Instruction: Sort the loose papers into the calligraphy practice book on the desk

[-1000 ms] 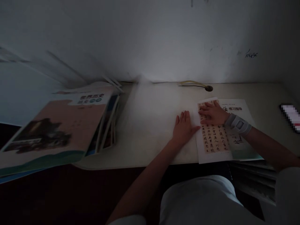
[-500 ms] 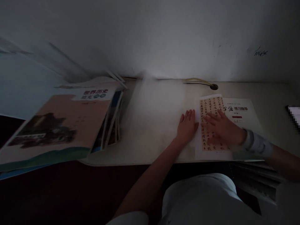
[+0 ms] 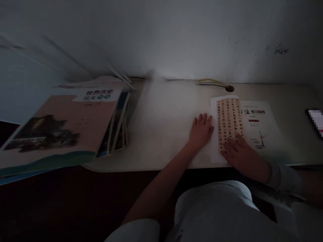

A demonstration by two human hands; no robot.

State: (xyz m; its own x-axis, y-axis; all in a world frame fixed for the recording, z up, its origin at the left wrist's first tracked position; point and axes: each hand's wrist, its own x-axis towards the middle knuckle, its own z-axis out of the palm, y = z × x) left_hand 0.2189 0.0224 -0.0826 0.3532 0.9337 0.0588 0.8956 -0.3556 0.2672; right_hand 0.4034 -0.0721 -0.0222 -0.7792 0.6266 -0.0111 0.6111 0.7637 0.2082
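Note:
My left hand (image 3: pixel 201 131) lies flat and open on a large thin white sheet (image 3: pixel 166 117) spread over the desk. My right hand (image 3: pixel 239 153), a grey wrist band behind it, rests with spread fingers on the lower end of a narrow calligraphy sheet (image 3: pixel 227 117) printed with columns of dark characters on a tan field. That sheet lies partly over a white calligraphy practice book (image 3: pixel 262 129) at the right. Neither hand grips anything.
A pile of books topped by a history textbook (image 3: pixel 63 124) overhangs the desk's left end. A cable and a round hole (image 3: pixel 229 88) sit at the back by the wall. A blurred-out dark object (image 3: pixel 315 121) lies at the far right. The desk's front edge (image 3: pixel 141 168) runs just below my hands.
My right hand has slid from the top of the calligraphy sheet down toward its near end. The left hand stayed flat on the white sheet.

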